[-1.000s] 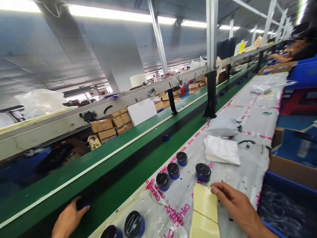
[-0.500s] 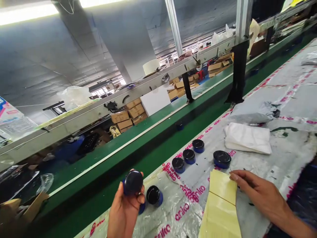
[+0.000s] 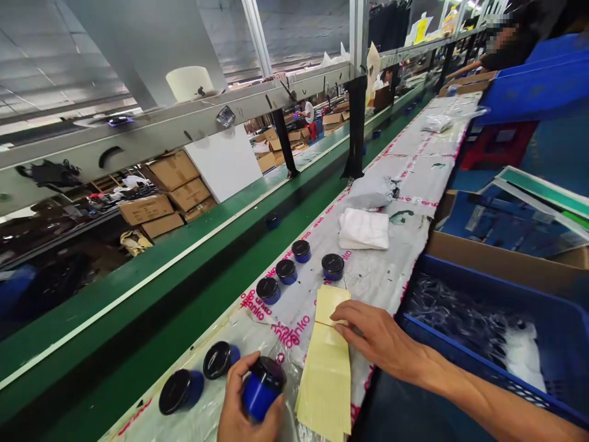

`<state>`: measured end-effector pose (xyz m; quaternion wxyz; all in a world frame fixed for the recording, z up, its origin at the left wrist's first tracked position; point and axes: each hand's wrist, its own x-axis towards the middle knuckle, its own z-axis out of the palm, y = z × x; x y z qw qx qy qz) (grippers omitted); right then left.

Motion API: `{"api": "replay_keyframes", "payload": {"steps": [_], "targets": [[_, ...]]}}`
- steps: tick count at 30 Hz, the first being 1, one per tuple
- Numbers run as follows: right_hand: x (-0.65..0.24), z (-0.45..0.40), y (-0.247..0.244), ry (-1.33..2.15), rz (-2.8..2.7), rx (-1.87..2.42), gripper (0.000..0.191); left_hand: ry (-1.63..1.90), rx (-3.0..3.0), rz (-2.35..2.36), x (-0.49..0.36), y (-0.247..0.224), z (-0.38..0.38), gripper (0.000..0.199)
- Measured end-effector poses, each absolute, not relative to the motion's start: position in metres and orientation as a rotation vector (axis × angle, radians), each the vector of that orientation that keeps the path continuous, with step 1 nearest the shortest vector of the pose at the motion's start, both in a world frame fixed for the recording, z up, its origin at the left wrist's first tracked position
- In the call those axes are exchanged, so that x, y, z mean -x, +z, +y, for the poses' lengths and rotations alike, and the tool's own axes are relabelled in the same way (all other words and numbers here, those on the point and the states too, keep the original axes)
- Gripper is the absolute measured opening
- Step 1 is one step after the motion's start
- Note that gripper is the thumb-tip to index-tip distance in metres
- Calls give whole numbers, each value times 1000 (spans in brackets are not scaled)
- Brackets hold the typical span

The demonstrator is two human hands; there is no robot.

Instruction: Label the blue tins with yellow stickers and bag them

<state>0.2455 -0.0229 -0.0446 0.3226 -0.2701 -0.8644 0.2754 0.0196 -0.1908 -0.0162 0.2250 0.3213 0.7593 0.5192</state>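
Observation:
My left hand (image 3: 248, 408) grips a blue jar with a black lid (image 3: 263, 388), tilted, over the plastic-covered table near the bottom. My right hand (image 3: 375, 334) rests its fingertips on the edge of a strip of yellow label sheets (image 3: 327, 368), thumb and fingers close together; whether a label is between them is too small to tell. Left of my left hand, two more jars (image 3: 181, 391) (image 3: 221, 360) lean on the table. Beyond the labels, one jar (image 3: 332, 266) stands apart, and three others (image 3: 268, 290) (image 3: 286, 271) (image 3: 301, 250) form a row along the belt's edge.
A green conveyor belt (image 3: 202, 282) runs along the left, carrying a few jars. Folded white cloth (image 3: 364, 229) and a plastic bag (image 3: 370, 191) lie farther up the table. At right are a blue basket (image 3: 568, 344) and cardboard box (image 3: 506, 252). A person (image 3: 510, 46) is at the far right.
The view has swung right. My left hand has moved closer to the labels, and its jar now shows its blue side. My right fingertips have shifted from the top label down toward the crease.

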Motion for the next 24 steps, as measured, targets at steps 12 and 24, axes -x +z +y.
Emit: {"api": "replay_keyframes", "payload": {"steps": [12,24], "targets": [[-247,-67,-30,670,-2534,594,23,1180,-1174,2678,-29,-41,-204,59],[-258,-74,-46,682,-2463,625,17,1280,-1345,2495,-126,-54,-192,40]]}}
